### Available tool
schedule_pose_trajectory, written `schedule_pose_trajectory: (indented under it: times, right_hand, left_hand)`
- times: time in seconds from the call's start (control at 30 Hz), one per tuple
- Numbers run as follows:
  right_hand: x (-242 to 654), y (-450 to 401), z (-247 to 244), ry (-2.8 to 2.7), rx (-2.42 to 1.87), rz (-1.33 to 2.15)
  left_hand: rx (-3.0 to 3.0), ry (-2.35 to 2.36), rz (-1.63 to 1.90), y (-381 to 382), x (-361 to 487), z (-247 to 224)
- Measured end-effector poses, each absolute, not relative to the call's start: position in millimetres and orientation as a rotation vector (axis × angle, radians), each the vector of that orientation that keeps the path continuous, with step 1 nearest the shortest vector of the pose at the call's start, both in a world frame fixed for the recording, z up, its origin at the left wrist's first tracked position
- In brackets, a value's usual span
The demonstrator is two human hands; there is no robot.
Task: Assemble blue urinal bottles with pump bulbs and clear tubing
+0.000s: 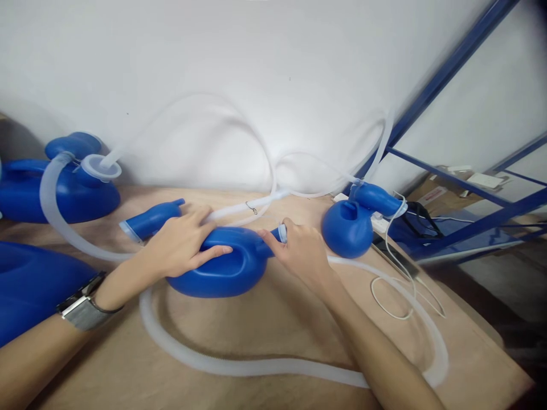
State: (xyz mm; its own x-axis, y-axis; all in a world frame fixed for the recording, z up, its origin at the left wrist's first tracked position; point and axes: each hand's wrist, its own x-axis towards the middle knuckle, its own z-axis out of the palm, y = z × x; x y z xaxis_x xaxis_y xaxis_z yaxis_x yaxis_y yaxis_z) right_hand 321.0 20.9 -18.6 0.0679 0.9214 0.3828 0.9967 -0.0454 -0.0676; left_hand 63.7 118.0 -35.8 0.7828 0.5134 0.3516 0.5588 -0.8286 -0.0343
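Note:
A blue plastic bottle with a moulded handle [226, 279] lies on its side in front of me. My left hand [182, 242] grips its body from the left, with the thumb over the handle recess. At the bottle's neck, my right hand [301, 247] is closed around the pale translucent cap [282, 233], fingers curled and thumb against the neck. Just behind my left hand lies a loose blue spout piece [154, 219] with a pale rim. A clear flexible hose [248, 367] loops across the table in front of the bottle and passes under my right forearm.
More blue bottles stand at the left [85, 196] and right [348, 230], with hoses rising against the wall. A phone [397, 255] with a white cable [399, 316] lies near the table's right edge. A blue metal rack [453, 62] stands beyond it.

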Motion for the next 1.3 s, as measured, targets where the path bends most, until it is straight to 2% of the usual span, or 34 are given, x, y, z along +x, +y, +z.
schedule_pose_trajectory:
  times: [0.33, 0.6, 0.73, 0.93, 1.1, 1.3]
  right_hand:
    - [350, 32, -36, -2.031, -1.662, -0.162]
    - [378, 59, -59, -2.24, -1.159, -0.309]
    - [381, 57, -54, -2.262, -1.193, -0.311]
    - [369, 42, -20, -2.334, -1.124, -0.216]
    - [355, 32, 0, -2.359, -1.151, -0.027]
    - [341, 28, 2, -2.206, -1.305, 0.165]
  left_hand:
    - [-2.936, -0.838, -0.571, 118, 63, -34]
    - [-2.932, -0.873, -0.587, 117, 61, -34]
    - [-2.922, -0.882, -0.577, 116, 60, -34]
    - [-2.88, -0.935, -0.568, 114, 61, -34]
    - [-2.897, -0.936, -0.572, 113, 61, -34]
    - [-2.905, -0.94, -0.529, 113, 61, -33]
